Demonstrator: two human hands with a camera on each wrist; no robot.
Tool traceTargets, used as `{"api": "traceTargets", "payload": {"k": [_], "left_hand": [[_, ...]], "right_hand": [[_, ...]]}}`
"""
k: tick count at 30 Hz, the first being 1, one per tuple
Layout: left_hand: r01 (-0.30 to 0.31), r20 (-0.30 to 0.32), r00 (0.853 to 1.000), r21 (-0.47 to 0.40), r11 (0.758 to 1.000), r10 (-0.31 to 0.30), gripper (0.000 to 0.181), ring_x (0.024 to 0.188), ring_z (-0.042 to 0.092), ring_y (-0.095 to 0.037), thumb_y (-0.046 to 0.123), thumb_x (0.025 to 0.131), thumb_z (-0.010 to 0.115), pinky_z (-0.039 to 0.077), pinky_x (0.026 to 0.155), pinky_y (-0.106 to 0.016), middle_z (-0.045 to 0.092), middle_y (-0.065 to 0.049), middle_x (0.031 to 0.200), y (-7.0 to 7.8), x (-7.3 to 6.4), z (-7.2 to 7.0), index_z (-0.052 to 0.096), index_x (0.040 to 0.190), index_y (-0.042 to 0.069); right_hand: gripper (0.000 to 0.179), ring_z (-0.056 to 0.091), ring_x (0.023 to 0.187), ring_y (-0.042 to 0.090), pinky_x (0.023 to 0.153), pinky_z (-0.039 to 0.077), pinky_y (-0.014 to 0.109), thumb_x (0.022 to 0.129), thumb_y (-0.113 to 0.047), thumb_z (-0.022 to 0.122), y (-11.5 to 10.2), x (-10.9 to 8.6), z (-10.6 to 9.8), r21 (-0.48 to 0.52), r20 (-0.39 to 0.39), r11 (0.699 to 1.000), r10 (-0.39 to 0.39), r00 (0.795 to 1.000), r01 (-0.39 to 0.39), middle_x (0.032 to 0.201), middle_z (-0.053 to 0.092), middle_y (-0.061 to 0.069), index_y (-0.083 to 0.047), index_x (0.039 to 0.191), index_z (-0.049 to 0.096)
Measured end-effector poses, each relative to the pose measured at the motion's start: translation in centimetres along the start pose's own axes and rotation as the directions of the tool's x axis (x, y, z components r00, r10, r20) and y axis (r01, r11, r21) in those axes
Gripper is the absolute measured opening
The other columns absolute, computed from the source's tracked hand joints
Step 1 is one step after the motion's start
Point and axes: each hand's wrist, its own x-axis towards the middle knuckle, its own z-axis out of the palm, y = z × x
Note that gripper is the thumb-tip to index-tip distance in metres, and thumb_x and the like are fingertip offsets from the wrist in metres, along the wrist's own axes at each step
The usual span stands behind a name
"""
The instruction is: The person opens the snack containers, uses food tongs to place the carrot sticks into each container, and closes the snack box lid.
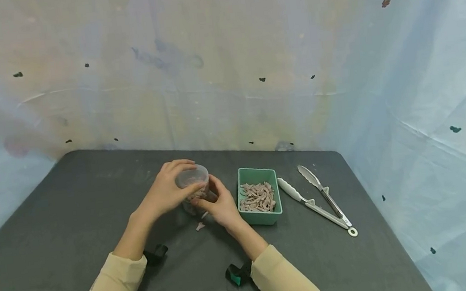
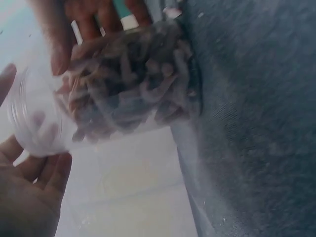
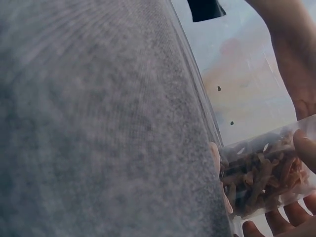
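A clear plastic jar [image 1: 198, 192] holding many small, curled, brownish-pink pieces stands on the dark table, left of the green tub. Around its translucent top, my left hand [image 1: 168, 186] has its fingers on the far side and thumb on the near side. My right hand [image 1: 221, 204] grips the jar's side lower down, thumb in front and fingers behind. In the left wrist view the jar [image 2: 128, 84] shows a ridged clear top, with left fingers [image 2: 44, 173] against it. The right wrist view shows the jar's base [image 3: 237, 202] down at the table surface.
The green rectangular tub [image 1: 261, 218], right of the jar, contains similar pieces [image 1: 258, 198]. Spread white-and-metal tongs [image 1: 325, 214] lie farther right. One loose scrap [image 1: 200, 226] lies in front of the jar. Behind the grey table [image 1: 73, 205] hangs a pale plastic sheet [image 1: 216, 71].
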Motion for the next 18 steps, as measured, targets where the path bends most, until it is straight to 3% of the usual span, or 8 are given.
{"api": "traceTargets", "payload": {"k": [4,11,14,18], "left_hand": [[0.007,0.077,0.997,-0.050,0.999,-0.003,0.057,0.140,0.042,-0.040,0.034,0.092,0.082,0.042,0.104,-0.066,0.053,-0.012,0.151,-0.2,0.4,-0.8,0.064,0.140,0.009],[-0.045,0.197,0.978,-0.157,0.987,0.076,0.047,0.146,0.040,-0.038,0.017,0.099,0.075,0.042,0.108,-0.064,0.047,-0.011,0.158,-0.7,0.8,-1.9,0.061,0.143,0.008],[-0.052,0.203,0.975,-0.168,0.984,0.086,0.049,0.147,0.040,-0.039,0.016,0.100,0.072,0.043,0.106,-0.064,0.043,-0.011,0.161,-0.7,0.7,-1.7,0.058,0.146,0.008],[-0.026,0.159,0.986,-0.135,0.990,0.048,0.060,0.141,0.044,-0.041,0.021,0.096,0.078,0.045,0.104,-0.063,0.038,-0.014,0.161,-0.7,0.5,-1.4,0.054,0.149,0.007]], "right_hand": [[0.075,0.050,0.141,0.032,0.107,0.050,0.046,0.100,-0.019,0.073,-0.1,0.1,-0.2,-0.018,0.020,1.000,0.013,1.000,-0.012,0.160,0.042,0.010,-0.019,0.163,0.031],[0.078,0.047,0.143,0.034,0.109,0.048,0.050,0.100,-0.019,0.074,-0.6,0.3,-0.1,-0.039,0.016,0.999,0.028,0.999,-0.027,0.160,0.041,0.013,-0.017,0.164,0.029],[0.079,0.048,0.143,0.034,0.110,0.047,0.050,0.099,-0.021,0.075,-0.6,0.4,-0.1,-0.045,0.011,0.998,0.036,0.999,-0.035,0.159,0.041,0.013,-0.017,0.164,0.028],[0.079,0.052,0.139,0.034,0.106,0.050,0.050,0.099,-0.018,0.076,-0.6,0.4,0.0,-0.037,0.008,0.999,0.034,0.999,-0.033,0.157,0.045,0.013,-0.017,0.163,0.030]]}}
